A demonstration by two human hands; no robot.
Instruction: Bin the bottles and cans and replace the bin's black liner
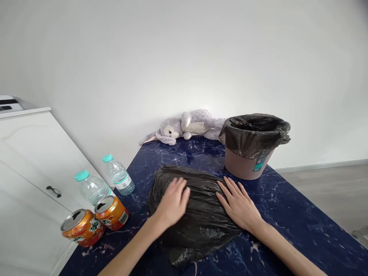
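Note:
A crumpled black plastic bag [198,218] lies on the dark blue marbled table [287,214] in front of me. My left hand [172,201] rests palm down on the bag's left part, fingers slightly curled over it. My right hand [238,203] lies flat on the bag's right part with its fingers stretched out. Neither hand grips anything. Behind the bag, at the right, stands a brown waste bin [247,166] lined with another black bag [254,134].
Two clear water bottles with teal caps [119,175] [90,187] and two opened orange drink cans [112,212] [82,227] lie at the table's left edge. A grey plush rabbit [186,126] lies against the wall. A white cabinet [34,161] stands left.

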